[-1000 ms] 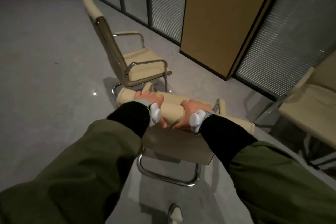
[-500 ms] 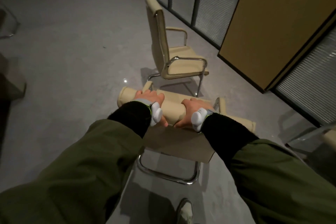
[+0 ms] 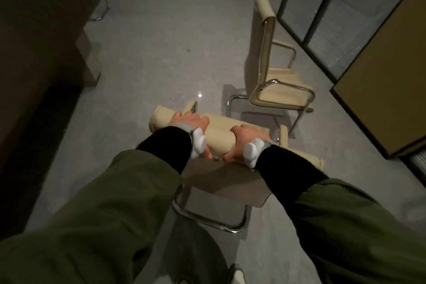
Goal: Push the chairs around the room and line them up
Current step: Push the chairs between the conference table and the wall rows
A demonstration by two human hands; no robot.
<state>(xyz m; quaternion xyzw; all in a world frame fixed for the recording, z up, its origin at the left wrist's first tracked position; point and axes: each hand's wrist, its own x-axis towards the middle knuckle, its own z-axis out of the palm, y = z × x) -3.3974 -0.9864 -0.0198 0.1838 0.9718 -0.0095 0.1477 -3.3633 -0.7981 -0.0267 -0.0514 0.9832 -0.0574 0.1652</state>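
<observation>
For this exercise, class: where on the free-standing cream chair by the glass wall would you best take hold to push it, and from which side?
Probably the padded top edge of the free-standing chair's tall backrest, approached from behind. It stands upright with its seat toward the glass wall and open floor behind. The left hand and right hand grip the near chair this way.

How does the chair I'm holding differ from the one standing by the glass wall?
The held chair has both hands on its top, left hand and right hand; the free chair is untouched. The held chair faces away from the camera, the free chair shows its side. Both are cream with chrome frames.
</observation>
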